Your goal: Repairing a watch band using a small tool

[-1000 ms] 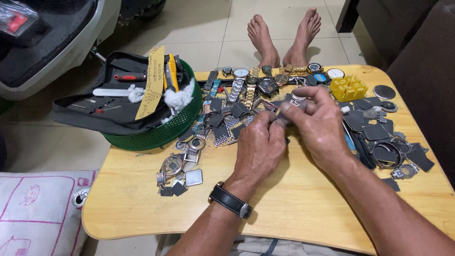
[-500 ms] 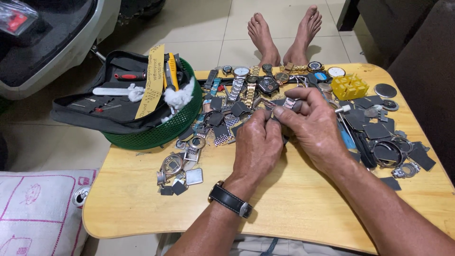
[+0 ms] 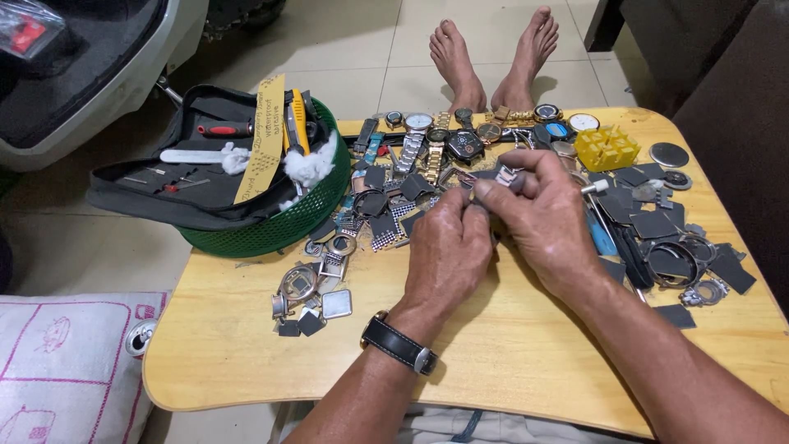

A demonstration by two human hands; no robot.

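Observation:
Both hands meet over the middle of a low wooden table [image 3: 509, 353]. My left hand [image 3: 448, 251], with a black watch on its wrist, pinches a small metal watch part [image 3: 503, 177] together with my right hand [image 3: 546, 218]. The part is mostly hidden by the fingers. Beneath and beyond the hands lie several watches [image 3: 448, 140], metal bands and dark square pads [image 3: 382, 201]. A few watch cases and pads [image 3: 308, 296] lie to the left of my left hand.
A green basket [image 3: 271, 226] holding an open black tool case [image 3: 189, 177] stands at the table's far left. A yellow plastic holder [image 3: 606, 148] and dark pads [image 3: 657, 222] lie at the right. Bare feet [image 3: 493, 57] rest on the tiled floor beyond. A white cushion [image 3: 66, 370] lies lower left.
Both hands have stayed at the same spot, with the fingers shifting slightly on the small part.

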